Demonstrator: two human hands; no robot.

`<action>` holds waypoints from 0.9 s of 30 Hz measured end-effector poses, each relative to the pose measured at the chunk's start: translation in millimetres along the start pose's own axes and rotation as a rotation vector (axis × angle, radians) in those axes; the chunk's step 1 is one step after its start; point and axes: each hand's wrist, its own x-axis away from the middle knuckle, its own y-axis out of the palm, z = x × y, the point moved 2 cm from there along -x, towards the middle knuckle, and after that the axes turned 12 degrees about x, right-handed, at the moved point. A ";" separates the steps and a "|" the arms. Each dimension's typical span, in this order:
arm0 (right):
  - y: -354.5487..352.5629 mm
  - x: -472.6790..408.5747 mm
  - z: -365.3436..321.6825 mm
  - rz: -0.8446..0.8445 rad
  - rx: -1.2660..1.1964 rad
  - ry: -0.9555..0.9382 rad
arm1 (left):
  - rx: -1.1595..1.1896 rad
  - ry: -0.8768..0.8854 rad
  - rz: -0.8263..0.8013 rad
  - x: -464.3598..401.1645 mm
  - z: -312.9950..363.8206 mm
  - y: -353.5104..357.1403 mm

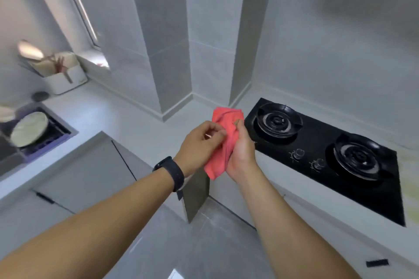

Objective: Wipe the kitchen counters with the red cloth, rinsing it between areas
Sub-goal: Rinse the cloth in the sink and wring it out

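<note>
The red cloth hangs bunched between your two hands, held in the air above the corner of the pale counter. Your left hand pinches a fold with curled fingers; your right hand grips it from the other side. The black stove lies just right, the sink far left.

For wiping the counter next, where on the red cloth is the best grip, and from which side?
Grip the bunched middle of the red cloth from above, palm down. It is folded and hangs between the left hand and right hand, so its flat lower fold would probably lie on the counter.
</note>
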 end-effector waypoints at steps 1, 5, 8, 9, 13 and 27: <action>27.0 2.3 11.0 -0.047 0.029 0.010 | 0.048 -0.021 0.047 5.5 -3.2 -23.6; 123.4 13.5 52.6 -0.154 0.240 -0.009 | 0.244 -0.036 0.296 25.0 -15.2 -127.0; 189.6 16.2 85.0 -0.199 0.431 -0.038 | 0.368 -0.036 0.406 36.5 -24.5 -213.9; 208.4 13.1 94.0 -0.208 0.480 -0.041 | 0.403 -0.032 0.454 39.3 -27.8 -241.5; 275.7 -7.1 112.7 -0.148 0.657 -0.126 | 0.369 0.025 0.752 59.5 -32.3 -356.4; 534.8 -65.6 179.6 -0.425 0.805 -0.185 | -0.061 0.147 1.181 110.9 -42.4 -667.4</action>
